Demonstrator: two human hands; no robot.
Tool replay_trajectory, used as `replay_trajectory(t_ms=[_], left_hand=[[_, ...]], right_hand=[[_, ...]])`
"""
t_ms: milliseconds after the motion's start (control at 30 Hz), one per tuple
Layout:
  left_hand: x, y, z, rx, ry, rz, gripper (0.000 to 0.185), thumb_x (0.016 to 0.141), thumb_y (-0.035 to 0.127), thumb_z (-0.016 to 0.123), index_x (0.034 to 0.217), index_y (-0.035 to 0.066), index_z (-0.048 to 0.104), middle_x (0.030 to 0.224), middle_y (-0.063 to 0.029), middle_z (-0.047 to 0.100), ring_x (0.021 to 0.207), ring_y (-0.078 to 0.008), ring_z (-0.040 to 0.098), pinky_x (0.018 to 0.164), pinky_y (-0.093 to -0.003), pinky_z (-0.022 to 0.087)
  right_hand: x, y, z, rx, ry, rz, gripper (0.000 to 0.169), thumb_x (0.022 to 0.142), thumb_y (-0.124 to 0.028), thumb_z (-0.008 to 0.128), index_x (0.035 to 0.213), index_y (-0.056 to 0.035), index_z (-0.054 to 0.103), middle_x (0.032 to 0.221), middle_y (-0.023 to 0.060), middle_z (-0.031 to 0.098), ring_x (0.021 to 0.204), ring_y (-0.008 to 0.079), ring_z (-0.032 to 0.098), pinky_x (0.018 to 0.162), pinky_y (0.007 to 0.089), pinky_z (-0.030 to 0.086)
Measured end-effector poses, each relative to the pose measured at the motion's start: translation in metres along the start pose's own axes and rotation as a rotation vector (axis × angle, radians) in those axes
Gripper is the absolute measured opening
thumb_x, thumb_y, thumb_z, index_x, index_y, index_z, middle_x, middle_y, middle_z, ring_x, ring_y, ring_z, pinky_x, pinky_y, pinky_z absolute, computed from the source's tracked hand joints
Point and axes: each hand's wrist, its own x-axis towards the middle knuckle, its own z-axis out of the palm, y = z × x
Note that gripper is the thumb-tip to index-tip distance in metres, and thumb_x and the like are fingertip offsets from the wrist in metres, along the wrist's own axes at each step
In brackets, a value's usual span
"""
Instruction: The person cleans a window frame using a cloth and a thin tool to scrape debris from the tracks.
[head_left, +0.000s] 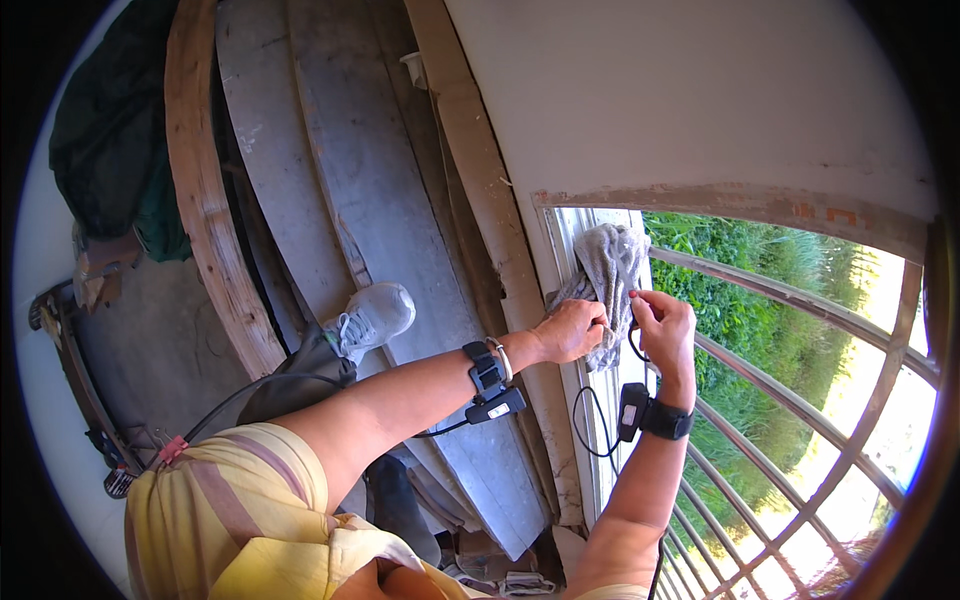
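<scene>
A crumpled grey cloth (611, 259) hangs over the white window frame (564, 225), at the left side of the window opening. My left hand (574, 330) is closed on the cloth's lower left part, its fingers curled in. At the cloth's right edge, my right hand (664, 326) pinches the fabric between thumb and fingertips; the exact hold is small in view. Each wrist wears a black strap with a small black box, and a dark cable loops beneath the right hand. A light bangle circles my left wrist.
Metal window bars (780, 296) cross the opening, with green plants outside. Long grey boards (375, 150) and a wooden beam (202, 172) lie to the left. My white shoe (379, 315) rests on the boards. Dark green fabric (112, 135) is at the upper left.
</scene>
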Motion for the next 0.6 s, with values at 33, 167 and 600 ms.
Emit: replay_trajectory(t_ms=[33, 167, 600], left_hand=[[-0.001, 0.000, -0.001, 0.009, 0.002, 0.006, 0.012, 0.081, 0.010, 0.055, 0.084, 0.000, 0.060, 0.078, -0.0178, 0.064, 0.077, -0.0321, 0.063, 0.070, -0.0405, 0.048], [0.002, 0.001, -0.003, -0.060, -0.003, -0.008, 0.012, 0.082, 0.010, 0.056, 0.084, 0.000, 0.061, 0.077, -0.0168, 0.064, 0.074, -0.0269, 0.063, 0.067, -0.0367, 0.048], [0.007, 0.003, -0.024, -0.303, 0.365, -0.122, 0.013, 0.087, 0.011, 0.057, 0.091, -0.001, 0.059, 0.072, -0.0038, 0.061, 0.068, -0.0072, 0.056, 0.058, -0.0258, 0.045]], right_hand=[[0.007, -0.007, -0.001, -0.070, -0.049, -0.023, 0.019, 0.078, -0.018, 0.065, 0.084, -0.0005, 0.070, 0.061, 0.0152, 0.063, 0.054, 0.0236, 0.064, 0.055, 0.0313, 0.049], [0.040, -0.019, 0.002, -0.194, -0.121, -0.192, 0.017, 0.076, -0.017, 0.066, 0.082, -0.0018, 0.071, 0.068, 0.0182, 0.064, 0.061, 0.0303, 0.065, 0.061, 0.0347, 0.052], [0.075, -0.036, 0.036, -0.079, -0.069, -0.261, 0.016, 0.078, -0.014, 0.066, 0.082, 0.0011, 0.069, 0.062, 0.0150, 0.064, 0.053, 0.0221, 0.063, 0.055, 0.0314, 0.050]])
